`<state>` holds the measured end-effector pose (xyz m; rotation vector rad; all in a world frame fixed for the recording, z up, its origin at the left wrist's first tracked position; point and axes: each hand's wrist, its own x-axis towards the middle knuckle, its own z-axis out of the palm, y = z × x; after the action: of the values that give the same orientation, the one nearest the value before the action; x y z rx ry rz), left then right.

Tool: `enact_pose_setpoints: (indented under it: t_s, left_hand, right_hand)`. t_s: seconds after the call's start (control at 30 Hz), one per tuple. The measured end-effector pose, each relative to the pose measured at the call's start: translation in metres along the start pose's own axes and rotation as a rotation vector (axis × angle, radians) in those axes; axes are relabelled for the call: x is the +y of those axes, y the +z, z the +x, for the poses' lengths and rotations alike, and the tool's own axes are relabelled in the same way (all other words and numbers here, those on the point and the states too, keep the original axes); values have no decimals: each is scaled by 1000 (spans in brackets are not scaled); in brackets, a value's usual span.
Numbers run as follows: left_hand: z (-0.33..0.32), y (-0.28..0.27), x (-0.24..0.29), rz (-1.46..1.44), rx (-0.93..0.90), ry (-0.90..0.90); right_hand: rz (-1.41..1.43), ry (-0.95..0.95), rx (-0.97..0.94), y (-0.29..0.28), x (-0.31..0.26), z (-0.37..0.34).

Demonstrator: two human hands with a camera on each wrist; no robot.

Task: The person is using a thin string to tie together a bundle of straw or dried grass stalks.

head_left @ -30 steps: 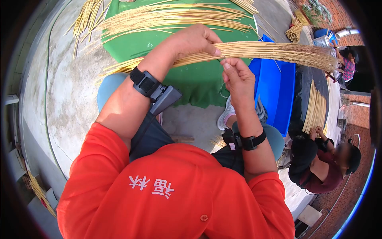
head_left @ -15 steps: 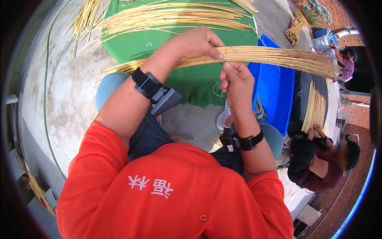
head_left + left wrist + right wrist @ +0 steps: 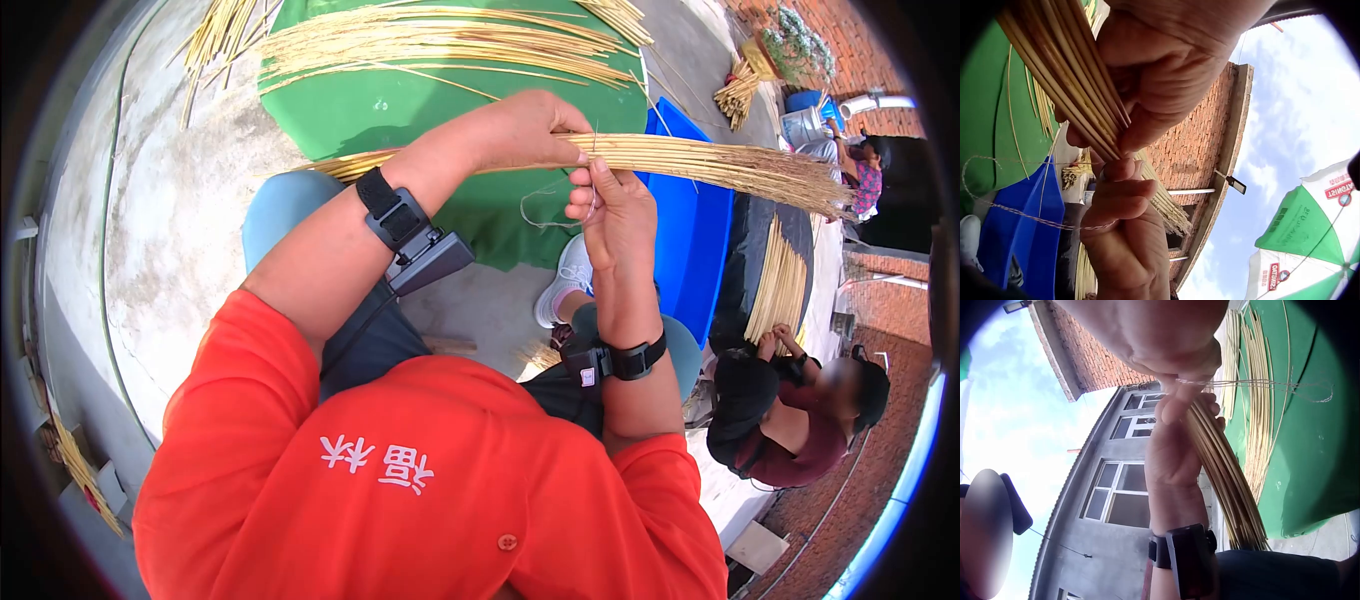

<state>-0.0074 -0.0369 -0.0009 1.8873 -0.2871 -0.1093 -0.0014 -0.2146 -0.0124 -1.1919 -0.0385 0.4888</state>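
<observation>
A long bundle of thin straw-coloured stalks lies crosswise in front of me, its brushy ends out to the right. My left hand grips the bundle near its middle, thumb on the near side and fingers around the back. Just right of it, my right hand pinches a thin thread at the bundle's lower edge. A twisted loop of this thread trails from the right fingers in the left wrist view. In the right wrist view, the stalks run down past the left wrist, and the thread hangs loose.
More stalks lie on a green cloth ahead. A blue bin stands to the right. Two other people sit on the right, the nearer beside another stalk pile. Loose stalks lie at the far left.
Both hands and the bundle have shifted slightly right and toward me. The thread now shows across the bundle, and its loose loop swings out left below the right hand.
</observation>
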Motion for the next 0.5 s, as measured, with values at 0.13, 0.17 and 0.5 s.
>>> enact_pose_setpoints:
  t_s: [0.13,0.17,0.5]
  left_hand:
    - [2,-6,-1,140,34,28]
    - [5,-10,-2,203,58,27]
    - [10,9,-11,534,142,104]
  right_hand:
    - [-567,38,-9,-3,-29,-3]
    - [-1051,-150,67,-17,-28,0]
    - [-1154,-716,108,4,-16,5]
